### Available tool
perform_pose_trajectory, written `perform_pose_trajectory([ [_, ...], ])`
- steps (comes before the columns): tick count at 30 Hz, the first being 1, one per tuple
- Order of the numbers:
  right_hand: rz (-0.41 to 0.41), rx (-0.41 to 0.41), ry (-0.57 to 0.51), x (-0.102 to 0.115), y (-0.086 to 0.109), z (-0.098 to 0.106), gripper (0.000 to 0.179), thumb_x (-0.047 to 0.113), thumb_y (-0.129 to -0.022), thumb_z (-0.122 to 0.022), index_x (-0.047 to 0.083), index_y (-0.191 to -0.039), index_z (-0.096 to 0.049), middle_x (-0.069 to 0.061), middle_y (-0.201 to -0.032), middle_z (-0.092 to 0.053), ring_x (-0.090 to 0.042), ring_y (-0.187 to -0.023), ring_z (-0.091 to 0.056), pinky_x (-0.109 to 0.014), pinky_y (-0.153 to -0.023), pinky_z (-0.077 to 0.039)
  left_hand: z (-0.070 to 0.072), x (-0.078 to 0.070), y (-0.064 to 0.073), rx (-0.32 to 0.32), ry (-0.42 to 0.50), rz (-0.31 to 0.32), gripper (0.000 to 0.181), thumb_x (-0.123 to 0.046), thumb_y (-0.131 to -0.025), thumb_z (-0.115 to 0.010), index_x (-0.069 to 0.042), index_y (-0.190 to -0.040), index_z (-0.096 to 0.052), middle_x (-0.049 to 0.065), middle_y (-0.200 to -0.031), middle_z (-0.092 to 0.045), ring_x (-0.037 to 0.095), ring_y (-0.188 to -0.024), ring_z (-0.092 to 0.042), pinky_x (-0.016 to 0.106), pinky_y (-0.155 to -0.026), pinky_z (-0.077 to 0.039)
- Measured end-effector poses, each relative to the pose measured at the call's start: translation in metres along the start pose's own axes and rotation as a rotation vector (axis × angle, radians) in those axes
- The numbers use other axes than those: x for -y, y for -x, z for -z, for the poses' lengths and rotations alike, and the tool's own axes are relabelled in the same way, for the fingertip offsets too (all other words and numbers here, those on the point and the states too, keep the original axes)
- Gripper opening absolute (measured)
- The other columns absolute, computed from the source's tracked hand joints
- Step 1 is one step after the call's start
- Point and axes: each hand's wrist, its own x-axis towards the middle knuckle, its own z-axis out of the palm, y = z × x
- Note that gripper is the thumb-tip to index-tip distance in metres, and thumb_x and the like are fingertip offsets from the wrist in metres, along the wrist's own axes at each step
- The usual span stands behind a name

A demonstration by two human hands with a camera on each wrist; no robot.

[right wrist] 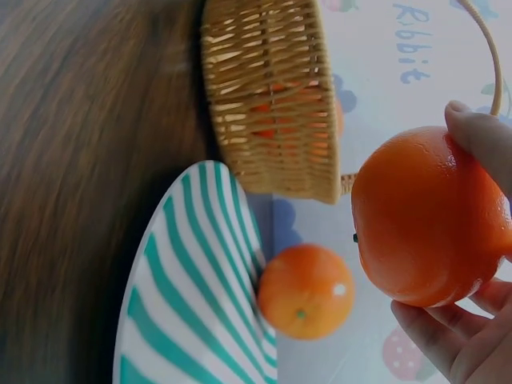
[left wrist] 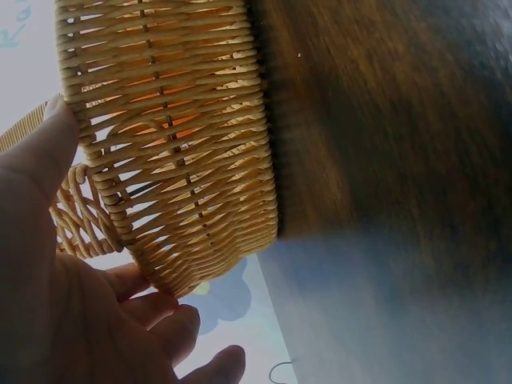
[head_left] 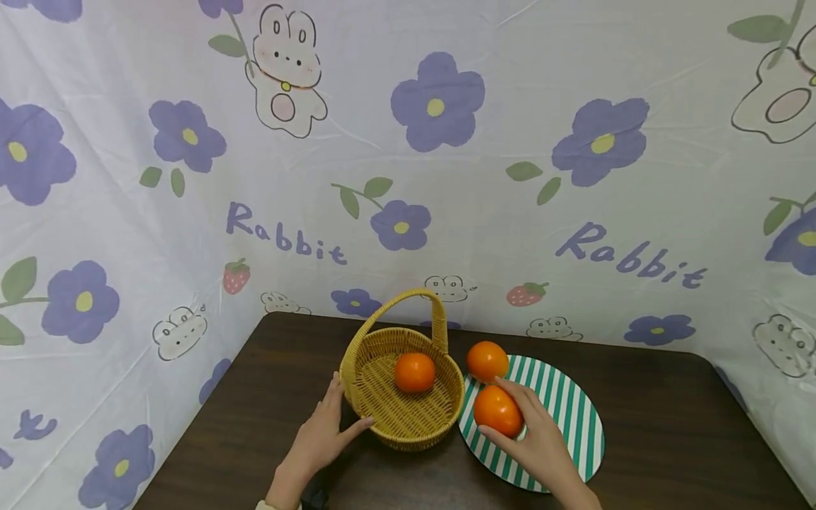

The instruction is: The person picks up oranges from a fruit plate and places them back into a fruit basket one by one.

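My left hand (head_left: pixel 319 433) holds the near left side of a yellow wicker basket (head_left: pixel 408 433), with the thumb at its rim and the fingers along its outer wall. The left wrist view shows the woven basket wall (left wrist: pixel 176 144) close up. One orange (head_left: pixel 415 372) lies inside the basket. My right hand (head_left: pixel 538 435) grips a second orange (head_left: pixel 497 411) between thumb and fingers, over a green-and-white striped round plate (head_left: pixel 583 418). Large in the right wrist view is that held orange (right wrist: pixel 432 216). Another orange (head_left: pixel 487 362) sits at the plate's far left edge.
A dark wooden table (head_left: pixel 669 418) carries everything, and the plate stands just right of the basket. The basket's arched handle (head_left: pixel 390 306) rises above its rim. Behind the table hangs a white cloth (head_left: pixel 497 212) with purple flowers and rabbits.
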Motion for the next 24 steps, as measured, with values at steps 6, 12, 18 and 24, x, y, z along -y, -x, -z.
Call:
perform_pose_trajectory([
  [6, 0.017, 0.013, -0.023, 0.010, -0.004, -0.005, 0.070, 0.047, -0.071, -0.076, 0.031, -0.132, -0.047, -0.002, -0.126, -0.050, -0.022, -0.099, -0.058, -0.040, -0.073, -0.053, -0.002, 0.001, -0.001, 0.017, 0.006, 0.018, 0.098, -0.068, -0.080, -0.051, -0.017, -0.151, -0.007, 0.006, -0.157, -0.001, 0.036, -0.137, -0.026, 0.062, -0.094, -0.037],
  [12, 0.055, -0.016, -0.033, 0.018, -0.011, -0.012, 0.071, 0.044, -0.070, -0.079, 0.032, -0.132, -0.048, -0.002, -0.126, -0.051, -0.022, -0.099, -0.058, -0.041, -0.073, -0.053, 0.001, 0.000, -0.002, 0.017, 0.016, 0.023, 0.097, -0.067, -0.081, -0.052, -0.018, -0.151, -0.005, 0.006, -0.157, -0.001, 0.037, -0.136, -0.027, 0.063, -0.093, -0.037],
  [18, 0.086, -0.008, -0.041, 0.024, -0.016, -0.019, 0.072, 0.043, -0.070, -0.079, 0.034, -0.133, -0.046, -0.001, -0.129, -0.049, -0.023, -0.102, -0.057, -0.043, -0.075, -0.053, 0.002, -0.001, -0.001, 0.020, 0.017, 0.021, 0.097, -0.066, -0.081, -0.053, -0.017, -0.151, -0.005, 0.007, -0.157, -0.001, 0.038, -0.136, -0.026, 0.064, -0.094, -0.036],
  [24, 0.118, 0.004, -0.036, 0.031, -0.020, -0.024, 0.072, 0.047, -0.071, -0.077, 0.036, -0.134, -0.045, 0.000, -0.128, -0.049, -0.022, -0.104, -0.057, -0.042, -0.076, -0.053, 0.002, -0.001, -0.001, 0.016, 0.009, 0.007, 0.097, -0.066, -0.082, -0.051, -0.015, -0.151, -0.006, 0.008, -0.157, -0.002, 0.038, -0.136, -0.027, 0.063, -0.093, -0.037],
])
